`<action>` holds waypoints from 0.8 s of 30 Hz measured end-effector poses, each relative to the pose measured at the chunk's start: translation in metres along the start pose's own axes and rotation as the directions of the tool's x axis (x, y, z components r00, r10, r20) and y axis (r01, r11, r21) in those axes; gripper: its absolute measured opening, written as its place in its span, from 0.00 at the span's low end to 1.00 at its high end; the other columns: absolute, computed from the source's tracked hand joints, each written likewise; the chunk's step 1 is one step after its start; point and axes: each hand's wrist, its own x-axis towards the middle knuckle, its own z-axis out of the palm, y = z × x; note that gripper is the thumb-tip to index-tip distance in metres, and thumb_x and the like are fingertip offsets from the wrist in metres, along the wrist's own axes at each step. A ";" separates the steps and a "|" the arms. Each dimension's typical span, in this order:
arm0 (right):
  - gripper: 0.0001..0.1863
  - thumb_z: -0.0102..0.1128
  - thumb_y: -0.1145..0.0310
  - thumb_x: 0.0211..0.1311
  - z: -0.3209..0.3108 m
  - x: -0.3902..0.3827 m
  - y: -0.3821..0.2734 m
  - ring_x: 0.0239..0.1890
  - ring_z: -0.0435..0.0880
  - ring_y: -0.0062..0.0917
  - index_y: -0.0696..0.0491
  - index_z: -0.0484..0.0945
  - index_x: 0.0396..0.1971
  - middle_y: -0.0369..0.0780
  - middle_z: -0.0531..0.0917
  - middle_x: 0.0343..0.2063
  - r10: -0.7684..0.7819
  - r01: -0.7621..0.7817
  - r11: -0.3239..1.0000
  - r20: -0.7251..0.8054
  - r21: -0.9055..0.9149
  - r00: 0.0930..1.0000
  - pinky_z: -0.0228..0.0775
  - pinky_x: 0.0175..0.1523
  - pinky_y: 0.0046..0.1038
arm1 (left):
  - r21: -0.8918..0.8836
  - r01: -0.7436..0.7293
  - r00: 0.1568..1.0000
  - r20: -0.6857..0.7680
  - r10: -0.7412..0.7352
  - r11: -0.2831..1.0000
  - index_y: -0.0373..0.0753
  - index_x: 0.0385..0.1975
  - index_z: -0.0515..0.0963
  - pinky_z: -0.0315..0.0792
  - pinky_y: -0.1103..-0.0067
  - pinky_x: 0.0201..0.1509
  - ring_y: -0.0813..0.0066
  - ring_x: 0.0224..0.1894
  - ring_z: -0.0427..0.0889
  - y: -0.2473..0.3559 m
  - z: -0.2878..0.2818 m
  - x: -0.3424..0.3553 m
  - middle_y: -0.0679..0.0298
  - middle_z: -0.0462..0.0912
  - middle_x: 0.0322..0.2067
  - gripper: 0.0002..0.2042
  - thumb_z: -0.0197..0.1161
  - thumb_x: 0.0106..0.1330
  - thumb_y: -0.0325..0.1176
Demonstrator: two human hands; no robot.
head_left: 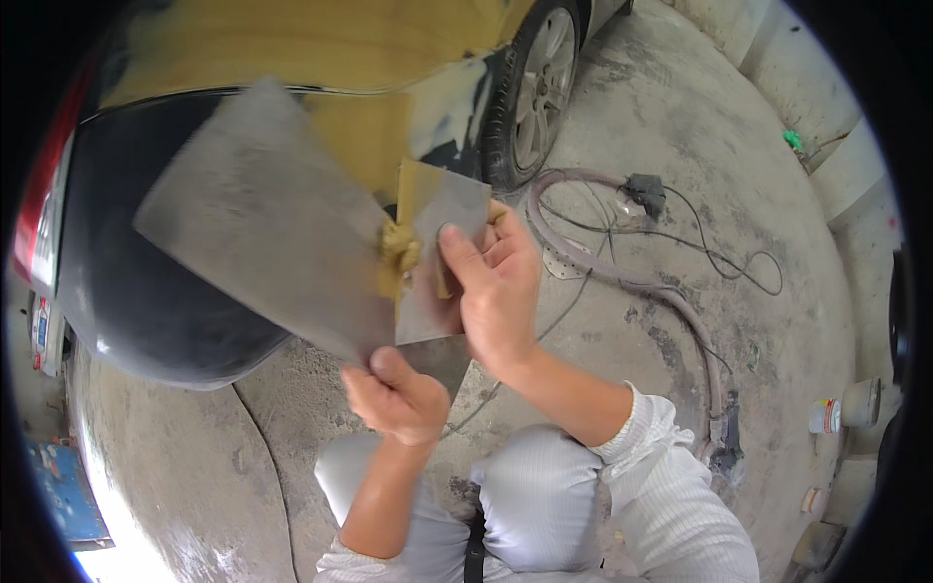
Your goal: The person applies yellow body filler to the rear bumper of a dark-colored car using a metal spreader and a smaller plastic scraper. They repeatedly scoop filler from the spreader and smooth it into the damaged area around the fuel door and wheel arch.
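My left hand (400,396) grips the lower corner of a large, flat grey metal sheet (258,214), its thumb on top. My right hand (501,296) pinches a smaller square putty spreader (455,214), thumb across its face. A lump of mustard-yellow putty (397,253) sits where the spreader's left edge meets the sheet's right side. More yellow is smeared along the spreader's upper left part. Both tools are held up before a car with a yellow-coated panel (301,44) and a dark bumper (160,233); the sheet hides part of the bumper.
The car's wheel (544,87) stands at the upper right of the tools. A thick hose (685,306) and dark cables (724,257) curve over the stained concrete floor (622,369), with a black boxy piece (644,194) among them. Small cans (825,416) line the right wall.
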 end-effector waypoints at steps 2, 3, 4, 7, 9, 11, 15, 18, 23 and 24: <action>0.18 0.63 0.79 0.82 0.013 0.003 -0.017 0.47 0.87 0.16 0.62 0.71 0.65 0.40 0.88 0.50 0.021 -0.021 0.999 -0.008 -0.048 1.000 0.81 0.53 0.23 | -0.050 -0.032 0.991 0.127 0.038 0.998 0.33 0.33 0.70 0.66 0.70 0.26 0.69 0.24 0.70 -0.009 -0.015 -0.008 0.59 0.74 0.24 0.19 0.57 0.90 0.37; 0.18 0.64 0.79 0.82 0.018 0.004 -0.028 0.46 0.87 0.16 0.62 0.72 0.65 0.40 0.88 0.50 0.030 -0.031 0.997 -0.010 -0.074 0.999 0.81 0.53 0.23 | -0.065 -0.049 0.974 0.219 0.062 0.997 0.31 0.35 0.73 0.68 0.69 0.26 0.64 0.24 0.75 -0.014 -0.025 -0.012 0.56 0.77 0.25 0.18 0.57 0.90 0.36; 0.18 0.65 0.79 0.81 0.021 0.004 -0.042 0.47 0.87 0.17 0.62 0.73 0.65 0.40 0.89 0.50 -0.018 0.023 0.993 0.043 -0.113 0.999 0.81 0.53 0.24 | -0.082 -0.057 0.948 0.307 0.080 0.995 0.29 0.37 0.75 0.71 0.67 0.25 0.59 0.24 0.80 -0.018 -0.033 -0.016 0.53 0.81 0.27 0.17 0.57 0.89 0.36; 0.17 0.67 0.79 0.80 0.035 -0.014 -0.069 0.47 0.91 0.23 0.65 0.80 0.63 0.43 0.92 0.51 -0.388 0.431 0.853 0.196 -0.293 0.901 0.83 0.53 0.25 | -0.072 0.125 0.977 0.180 -0.111 0.989 0.29 0.38 0.76 0.71 0.67 0.25 0.59 0.23 0.80 -0.028 -0.051 -0.022 0.55 0.81 0.27 0.15 0.58 0.89 0.35; 0.16 0.66 0.81 0.78 0.041 -0.034 -0.085 0.49 0.94 0.30 0.66 0.83 0.62 0.48 0.93 0.53 -0.425 0.680 0.524 0.534 -0.513 0.731 0.86 0.53 0.27 | -0.209 0.270 0.958 0.155 -0.241 0.940 0.30 0.42 0.74 0.71 0.71 0.30 0.67 0.28 0.76 -0.030 -0.061 -0.018 0.57 0.80 0.31 0.15 0.55 0.90 0.36; 0.16 0.65 0.82 0.77 0.052 -0.059 -0.079 0.51 0.96 0.37 0.66 0.85 0.61 0.52 0.94 0.54 -0.287 0.756 0.323 0.702 -0.570 0.652 0.88 0.54 0.30 | -0.240 0.257 0.965 0.106 -0.238 0.936 0.31 0.43 0.71 0.67 0.78 0.32 0.79 0.31 0.70 -0.026 -0.070 -0.007 0.62 0.78 0.32 0.17 0.51 0.92 0.41; 0.23 0.68 0.85 0.67 0.072 -0.081 -0.052 0.55 0.95 0.48 0.66 0.86 0.62 0.55 0.92 0.56 -0.071 0.767 0.214 0.774 -0.605 0.630 0.90 0.57 0.38 | -0.291 0.379 0.924 0.070 -0.376 0.879 0.27 0.49 0.72 0.70 0.74 0.39 0.76 0.36 0.71 -0.014 -0.085 0.025 0.61 0.78 0.36 0.16 0.52 0.92 0.39; 0.27 0.67 0.87 0.58 0.081 -0.081 -0.052 0.51 0.94 0.48 0.62 0.87 0.61 0.50 0.92 0.55 0.159 0.765 0.081 0.766 -0.639 0.623 0.89 0.52 0.39 | -0.237 0.516 0.845 -0.016 -0.534 0.823 0.31 0.46 0.72 0.70 0.74 0.40 0.76 0.37 0.71 -0.023 -0.102 0.053 0.64 0.76 0.36 0.17 0.52 0.93 0.42; 0.26 0.72 0.81 0.55 0.106 -0.058 -0.052 0.46 0.90 0.38 0.52 0.92 0.56 0.43 0.91 0.50 -0.042 0.889 -0.009 0.888 -0.458 0.457 0.79 0.52 0.36 | -0.335 0.470 0.846 -0.094 -0.525 0.817 0.35 0.45 0.72 0.70 0.78 0.43 0.79 0.39 0.71 -0.040 -0.121 0.082 0.67 0.76 0.38 0.18 0.48 0.94 0.43; 0.25 0.73 0.79 0.54 0.111 -0.057 -0.049 0.46 0.89 0.35 0.51 0.93 0.55 0.41 0.91 0.50 -0.081 0.927 -0.036 0.925 -0.374 0.370 0.76 0.52 0.34 | -0.307 0.446 0.864 -0.097 -0.493 0.841 0.35 0.45 0.72 0.70 0.79 0.44 0.80 0.39 0.71 -0.040 -0.123 0.084 0.68 0.76 0.39 0.18 0.48 0.95 0.44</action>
